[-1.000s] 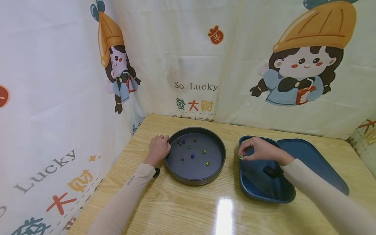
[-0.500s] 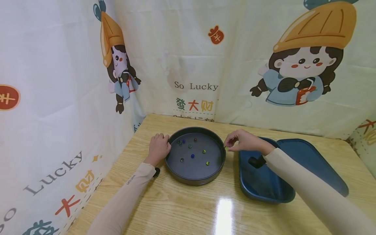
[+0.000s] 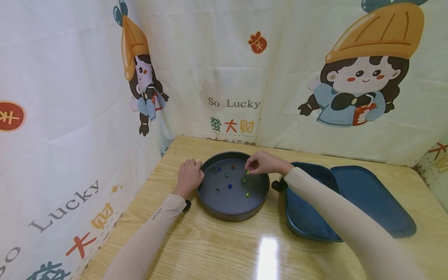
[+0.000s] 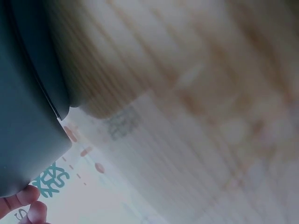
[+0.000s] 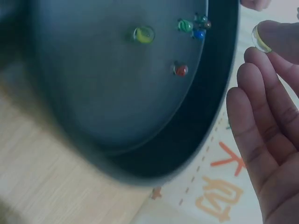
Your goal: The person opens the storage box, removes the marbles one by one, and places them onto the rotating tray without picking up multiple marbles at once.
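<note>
A round dark pan point(image 3: 224, 204) stands on the table, with several glass marbles point(image 3: 230, 186) scattered over its bottom: blue, green, yellow-green, reddish and a clear one. At its left rim my left hand point(image 3: 189, 175) holds on, its fingertips point(image 4: 31, 195) showing at the pan's edge in the left wrist view. My right hand point(image 3: 266, 162) is over the pan's right side, pinching a clear marble with a yellow swirl point(image 5: 259, 39) between thumb and forefinger. The other fingers are extended in the right wrist view.
Right of the pan stands a deep blue rectangular container point(image 3: 297, 217), partly covered by my right forearm. A flat blue lid point(image 3: 378, 202) lies beside it. Behind the wooden table point(image 3: 210, 249) hangs a printed cloth point(image 3: 280, 77), which also lines the left side.
My right hand has moved left from the blue container's left edge to above the round pan, carrying the marble. My left hand stays at the pan's rim.
</note>
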Demonstrator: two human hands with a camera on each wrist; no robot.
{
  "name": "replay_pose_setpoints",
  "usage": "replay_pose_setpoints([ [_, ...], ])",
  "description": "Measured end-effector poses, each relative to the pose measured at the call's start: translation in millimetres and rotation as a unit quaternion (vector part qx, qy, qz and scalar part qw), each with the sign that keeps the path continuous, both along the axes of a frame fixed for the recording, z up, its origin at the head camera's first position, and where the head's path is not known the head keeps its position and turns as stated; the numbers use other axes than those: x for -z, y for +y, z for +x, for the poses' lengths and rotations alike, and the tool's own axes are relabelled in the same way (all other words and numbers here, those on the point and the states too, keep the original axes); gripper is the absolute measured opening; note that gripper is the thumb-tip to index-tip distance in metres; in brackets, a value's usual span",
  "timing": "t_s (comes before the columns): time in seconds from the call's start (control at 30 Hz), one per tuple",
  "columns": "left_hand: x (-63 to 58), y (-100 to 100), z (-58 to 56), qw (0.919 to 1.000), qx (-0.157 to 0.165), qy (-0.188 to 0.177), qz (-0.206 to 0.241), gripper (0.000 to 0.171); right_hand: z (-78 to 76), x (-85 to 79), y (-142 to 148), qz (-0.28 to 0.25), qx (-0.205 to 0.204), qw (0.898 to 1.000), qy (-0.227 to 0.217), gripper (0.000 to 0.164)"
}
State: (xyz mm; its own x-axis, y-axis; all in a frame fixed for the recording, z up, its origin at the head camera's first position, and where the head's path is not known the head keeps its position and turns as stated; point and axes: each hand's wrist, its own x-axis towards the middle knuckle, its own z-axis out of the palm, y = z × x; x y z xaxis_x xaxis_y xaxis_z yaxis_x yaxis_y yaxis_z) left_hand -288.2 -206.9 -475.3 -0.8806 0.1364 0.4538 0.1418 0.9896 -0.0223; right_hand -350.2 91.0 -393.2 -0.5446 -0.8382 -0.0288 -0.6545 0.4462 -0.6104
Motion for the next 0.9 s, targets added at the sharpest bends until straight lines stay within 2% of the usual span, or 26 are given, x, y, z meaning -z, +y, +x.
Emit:
replay_pose_setpoints([
  [0.17,-1.6,1,1.1,1.0000,0.000,-0.001,0.002,0.019,-9.5,11.0,-19,0.009,-0.009,1.000,0.020,0.007],
  [0.37,-2.2,3,2.3,1.0000,-0.002,-0.001,0.001,0.018,-18.9,24.4,-37,0.025,-0.011,0.999,0.023,0.006],
  [0.67,-0.6,2,2.3,1.0000,-0.001,0.004,0.000,0.017,-25.0,40.0,-49,0.041,-0.024,0.999,-0.005,0.006],
  [0.9,-0.4,2,1.6,0.9999,-0.008,-0.008,0.006,0.020,-27.5,49.4,-54,0.065,-0.012,0.998,-0.013,0.006],
])
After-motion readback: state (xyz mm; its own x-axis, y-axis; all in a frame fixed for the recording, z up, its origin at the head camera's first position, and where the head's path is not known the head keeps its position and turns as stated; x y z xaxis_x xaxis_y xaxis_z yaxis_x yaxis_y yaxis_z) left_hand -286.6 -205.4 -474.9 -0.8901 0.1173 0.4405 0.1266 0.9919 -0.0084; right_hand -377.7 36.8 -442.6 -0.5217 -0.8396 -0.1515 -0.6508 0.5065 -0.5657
